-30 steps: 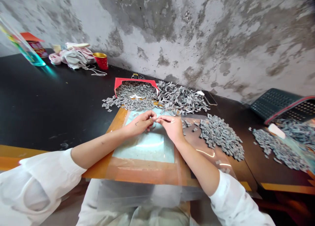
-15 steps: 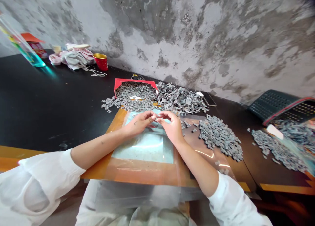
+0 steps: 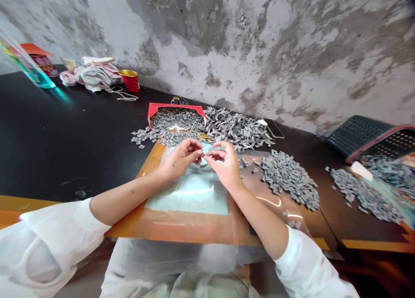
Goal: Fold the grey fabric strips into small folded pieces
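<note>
Over a light blue sheet under clear plastic, my left hand and my right hand meet fingertip to fingertip. Thumb and forefinger of each are pinched on a small grey piece, mostly hidden by the fingers; its exact shape cannot be made out. Just beyond the hands, small grey square buckles spill from a red box. A heap of short grey strips lies beside it. To the right of my right hand is a pile of small grey strap pieces.
Farther right sit another grey pile and a tilted dark perforated basket. A phone lies near the wall. At the back left are a red cup, bundled cloths and a clear tube with blue liquid.
Both hands stay together at nearly the same spot. The left hand's fingers have lifted and curled a little, and the right hand's fingers have spread slightly. The view has shifted a little.
</note>
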The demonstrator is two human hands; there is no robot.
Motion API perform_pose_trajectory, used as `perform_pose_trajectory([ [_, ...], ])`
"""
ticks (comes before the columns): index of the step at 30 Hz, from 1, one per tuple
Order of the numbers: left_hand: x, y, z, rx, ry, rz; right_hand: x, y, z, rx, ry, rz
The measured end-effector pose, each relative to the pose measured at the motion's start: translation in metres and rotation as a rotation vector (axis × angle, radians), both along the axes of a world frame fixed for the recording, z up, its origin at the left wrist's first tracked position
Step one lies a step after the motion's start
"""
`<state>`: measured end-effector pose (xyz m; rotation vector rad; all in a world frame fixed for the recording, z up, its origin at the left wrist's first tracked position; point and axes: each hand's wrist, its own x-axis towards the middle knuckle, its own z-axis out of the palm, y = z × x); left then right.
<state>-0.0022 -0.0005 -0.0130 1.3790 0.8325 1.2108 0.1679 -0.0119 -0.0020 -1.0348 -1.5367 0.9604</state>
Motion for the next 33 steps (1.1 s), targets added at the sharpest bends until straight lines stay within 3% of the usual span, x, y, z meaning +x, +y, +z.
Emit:
perform_pose_trajectory([
  [4, -0.002, -0.001, 0.004, 0.039, 0.030, 0.042, -0.001, 0.002, -0.003, -0.142, 0.115, 0.065],
  [10, -0.003, 0.000, 0.004, 0.014, 0.020, 0.018, 0.000, 0.004, -0.005, -0.204, 0.175, 0.094],
  [18, -0.001, 0.001, 0.002, 0.026, -0.052, -0.003, 0.002, 0.002, -0.001, -0.183, 0.123, 0.078],
  [25, -0.002, -0.002, 0.001, 0.096, 0.021, 0.019, 0.001, 0.002, -0.002, -0.206, 0.107, 0.093],
  [27, -0.001, -0.002, 0.002, 0.075, -0.003, 0.009, 0.001, 0.002, -0.001, -0.178, 0.079, 0.097],
  [33, 0.002, -0.002, 0.009, -0.026, -0.123, -0.038, -0.001, -0.003, 0.006, 0.113, -0.056, 0.016],
])
